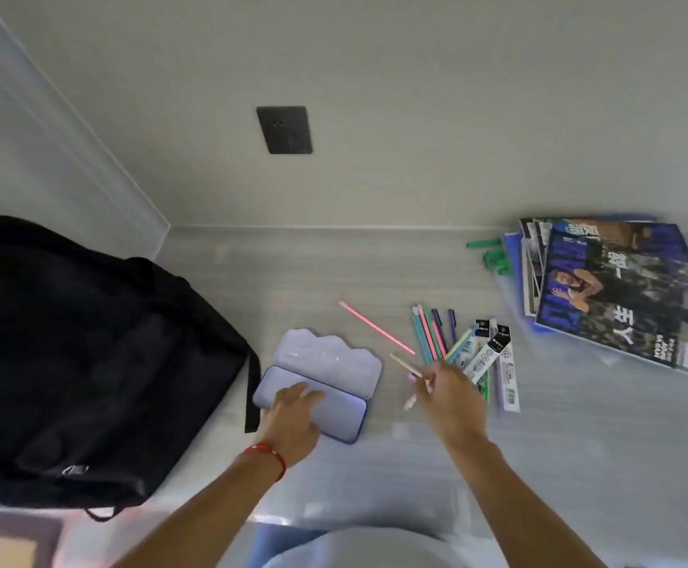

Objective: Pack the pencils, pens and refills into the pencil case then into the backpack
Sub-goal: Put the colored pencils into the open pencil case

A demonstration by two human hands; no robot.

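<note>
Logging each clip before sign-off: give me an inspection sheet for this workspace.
Surface: pale wood-grain desk, against a wall.
Job's things: open lilac hinged pencil case; black fabric backpack at left; loose pink pencil; pile of pastel pencils and pens; packaged refills.
Clutter: stack of glossy magazines; green pieces beside it.
Grippers: left hand resting on the case's tray; right hand pinching a pale yellow pencil.
Cables: nothing seen.
Surroundings: dark wall socket.
</note>
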